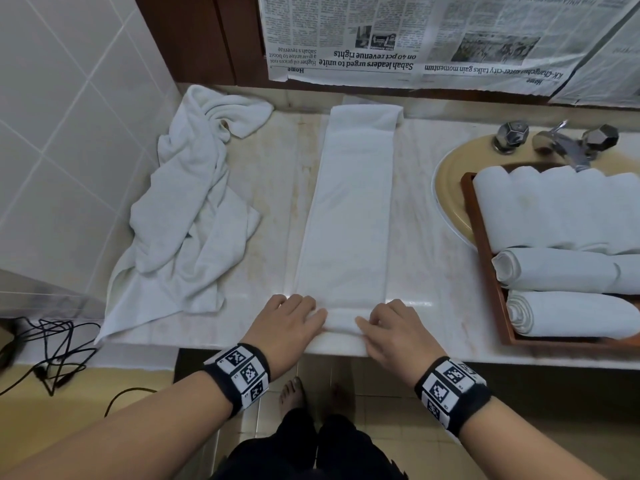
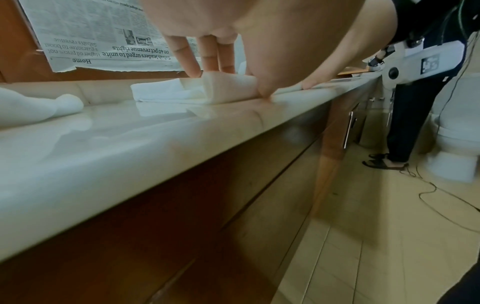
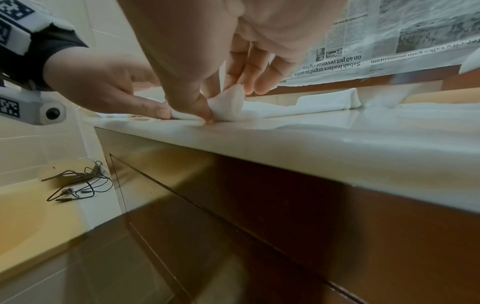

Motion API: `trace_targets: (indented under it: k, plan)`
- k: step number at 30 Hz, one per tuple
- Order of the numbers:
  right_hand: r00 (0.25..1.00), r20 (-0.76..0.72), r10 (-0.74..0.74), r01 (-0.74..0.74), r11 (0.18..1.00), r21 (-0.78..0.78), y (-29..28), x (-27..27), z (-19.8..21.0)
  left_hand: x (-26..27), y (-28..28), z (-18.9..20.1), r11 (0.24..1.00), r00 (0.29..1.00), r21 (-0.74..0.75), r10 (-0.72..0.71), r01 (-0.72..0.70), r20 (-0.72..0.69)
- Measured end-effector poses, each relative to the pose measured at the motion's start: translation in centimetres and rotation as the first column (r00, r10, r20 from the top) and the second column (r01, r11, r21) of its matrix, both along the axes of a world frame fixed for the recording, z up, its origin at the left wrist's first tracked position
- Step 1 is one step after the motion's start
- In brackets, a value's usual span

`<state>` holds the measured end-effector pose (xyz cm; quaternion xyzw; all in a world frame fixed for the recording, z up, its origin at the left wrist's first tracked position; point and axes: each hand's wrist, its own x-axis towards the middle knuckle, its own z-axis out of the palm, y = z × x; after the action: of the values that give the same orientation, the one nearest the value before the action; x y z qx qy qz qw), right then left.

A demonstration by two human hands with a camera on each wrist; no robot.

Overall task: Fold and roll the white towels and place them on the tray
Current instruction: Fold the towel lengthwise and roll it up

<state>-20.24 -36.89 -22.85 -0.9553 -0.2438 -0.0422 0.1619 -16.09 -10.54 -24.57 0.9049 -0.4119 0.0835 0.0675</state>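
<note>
Left hand [image 1: 290, 323] and right hand [image 1: 391, 329], set side by side at the near counter [image 1: 433, 337] edge, each pinch the first turn of the folded towel [image 1: 349, 209], thumbs beneath and fingers [image 2: 193, 61] over the small roll. The towel lies as a long strip running away toward the newspaper [image 1: 415, 36] on the back wall. The step in hand appears to be the start of rolling; the next move likely calls for even forward pressure from both hands so the roll stays straight. A crumpled towel [image 1: 187, 209] waits just left. The tray [image 1: 485, 244], over the sink [image 1: 450, 174] at right, already holds rolled towels [image 1: 561, 271], leaving little room.
</note>
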Motion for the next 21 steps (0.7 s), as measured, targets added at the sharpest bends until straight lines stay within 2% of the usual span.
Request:
trace_targets:
  k: [10,16,21]
  plan:
    - [1.0,0.024,-0.003,0.004,0.999,-0.048,0.2,0.8,0.1,1.8,0.9,0.1,0.993,0.992,0.034,-0.111,0.113,-0.057]
    - [0.968,-0.247,-0.028,0.054,0.994,0.1,-0.6,1.4,1.0,2.4,1.1,0.3,0.988,0.988,-0.138,-0.084,0.066,-0.131]
    - [0.903,-0.428,-0.04,0.065,0.997,0.043,-1.0,2.4,2.0,3.3,1.2,0.8,0.988,0.941,-0.152,-0.047,-0.005,-0.336]
